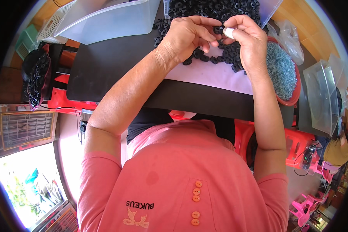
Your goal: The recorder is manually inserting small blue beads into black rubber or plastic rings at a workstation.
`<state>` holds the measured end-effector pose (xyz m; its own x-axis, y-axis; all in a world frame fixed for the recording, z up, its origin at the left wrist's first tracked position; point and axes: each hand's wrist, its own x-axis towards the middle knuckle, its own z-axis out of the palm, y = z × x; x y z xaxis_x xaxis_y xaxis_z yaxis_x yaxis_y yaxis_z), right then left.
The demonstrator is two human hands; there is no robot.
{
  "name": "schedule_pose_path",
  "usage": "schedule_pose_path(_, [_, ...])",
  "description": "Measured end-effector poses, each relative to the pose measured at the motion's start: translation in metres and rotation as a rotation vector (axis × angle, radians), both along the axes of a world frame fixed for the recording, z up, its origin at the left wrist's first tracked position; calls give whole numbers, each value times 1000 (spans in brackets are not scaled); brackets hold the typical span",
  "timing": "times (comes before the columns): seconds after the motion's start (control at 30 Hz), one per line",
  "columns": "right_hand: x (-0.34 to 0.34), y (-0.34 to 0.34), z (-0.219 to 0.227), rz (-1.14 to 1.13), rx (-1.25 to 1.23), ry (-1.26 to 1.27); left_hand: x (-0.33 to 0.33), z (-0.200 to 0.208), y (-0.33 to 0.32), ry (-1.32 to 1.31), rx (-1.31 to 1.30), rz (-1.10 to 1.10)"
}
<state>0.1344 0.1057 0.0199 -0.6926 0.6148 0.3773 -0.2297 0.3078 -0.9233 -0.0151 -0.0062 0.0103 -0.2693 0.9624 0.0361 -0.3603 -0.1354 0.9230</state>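
Above the table's far side, both my hands meet over a heap of small black ridged, wheel-like parts (232, 52). My left hand (185, 36) pinches one black ridged part (217, 30) between thumb and fingers. My right hand (252, 40), with white tape (229, 33) round its thumb, is closed in a pinch against the same part. Whatever is between its own fingertips is too small to make out. Under the hands lies a pale pink sheet (208, 75), with several loose black parts on it.
A bin holding many black parts stands at the back. On the right sits a red basin (297, 87) of small light-blue pieces, beside a clear plastic bag (290, 38) and clear containers (321, 96). A large translucent bin (116, 23) stands back left on the dark table (112, 65).
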Motion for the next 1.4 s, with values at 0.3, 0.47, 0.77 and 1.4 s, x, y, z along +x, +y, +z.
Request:
schedule_pose_path(0.3, [2, 0, 6, 86, -58, 24, 10, 4, -1, 267, 14, 155])
schedule_pose_path(0.47, [10, 8, 10, 136, -75, 0, 15, 7, -4, 439, 12, 192])
schedule_pose_path(0.77, [17, 21, 16, 298, -250, -125, 12, 4, -3, 645, 36, 198])
schedule_pose_path(1.4, [9, 15, 9, 235, -370, -215, 22, 4, -7, 192, 17, 60])
